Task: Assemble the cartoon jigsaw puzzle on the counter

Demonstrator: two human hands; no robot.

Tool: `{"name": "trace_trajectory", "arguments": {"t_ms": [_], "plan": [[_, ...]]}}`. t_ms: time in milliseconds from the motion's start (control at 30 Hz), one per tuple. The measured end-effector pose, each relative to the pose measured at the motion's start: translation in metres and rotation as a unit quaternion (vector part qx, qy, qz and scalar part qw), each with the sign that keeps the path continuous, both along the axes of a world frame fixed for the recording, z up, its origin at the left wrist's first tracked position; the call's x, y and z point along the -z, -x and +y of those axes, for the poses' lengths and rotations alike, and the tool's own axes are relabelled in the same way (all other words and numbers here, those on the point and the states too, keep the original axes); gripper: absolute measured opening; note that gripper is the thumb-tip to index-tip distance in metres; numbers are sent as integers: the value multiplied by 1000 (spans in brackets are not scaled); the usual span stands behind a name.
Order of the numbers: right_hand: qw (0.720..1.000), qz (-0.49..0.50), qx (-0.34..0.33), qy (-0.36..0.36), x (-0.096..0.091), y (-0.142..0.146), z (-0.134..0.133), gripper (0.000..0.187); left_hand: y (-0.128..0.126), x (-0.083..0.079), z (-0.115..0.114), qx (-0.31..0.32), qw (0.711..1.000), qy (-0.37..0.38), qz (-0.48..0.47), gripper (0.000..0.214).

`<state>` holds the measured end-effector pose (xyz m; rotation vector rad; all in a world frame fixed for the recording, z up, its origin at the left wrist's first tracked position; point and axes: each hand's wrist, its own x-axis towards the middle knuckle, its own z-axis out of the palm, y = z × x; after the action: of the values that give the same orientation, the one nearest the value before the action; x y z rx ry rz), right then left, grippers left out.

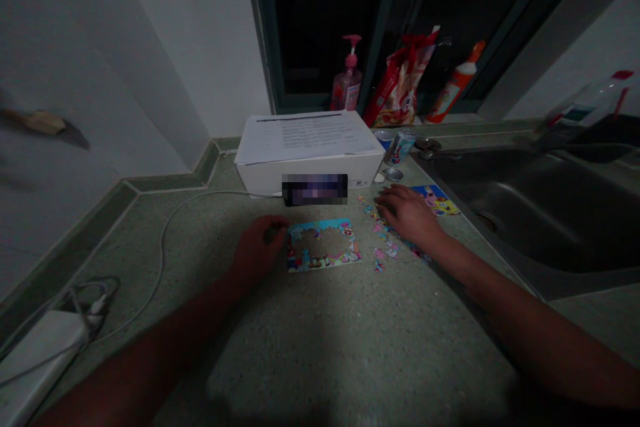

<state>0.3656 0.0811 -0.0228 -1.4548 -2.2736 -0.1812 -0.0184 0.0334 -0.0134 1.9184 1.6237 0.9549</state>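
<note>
1. A jigsaw puzzle (324,260) lies flat on the speckled worktop (300,340), in front of a white box (310,177).
2. Its outer part is assembled, a colourful ring of joined pieces. The middle is a ragged gap showing bare worktop.
3. Loose pieces (383,233) lie scattered just to the puzzle's right, not yet placed.
4. The left hand (259,247) is curled, touching the puzzle's left edge. Whether it pinches a piece cannot be told.
5. The right hand (407,213) lies spread, palm down, with its fingers over the loose pieces. A picture card (436,200) lies just beside it, near a steel sink (540,213).
</note>
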Motion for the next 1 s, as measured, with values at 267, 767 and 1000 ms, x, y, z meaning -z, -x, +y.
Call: {"name": "trace_trajectory", "arguments": {"t_ms": [267,767,1000], "plan": [[1000,3,-2,-9,-14,-7,-12,30,-2,-3,-2,-39,999,10,-10,32],[996,25,44,-79,-42,-30,-17,33,-6,-8,-2,-68,996,-15,-49,35],[994,31,50,-96,-48,-43,-17,35,-5,-8,-2,-64,997,-24,-44,33]]}}
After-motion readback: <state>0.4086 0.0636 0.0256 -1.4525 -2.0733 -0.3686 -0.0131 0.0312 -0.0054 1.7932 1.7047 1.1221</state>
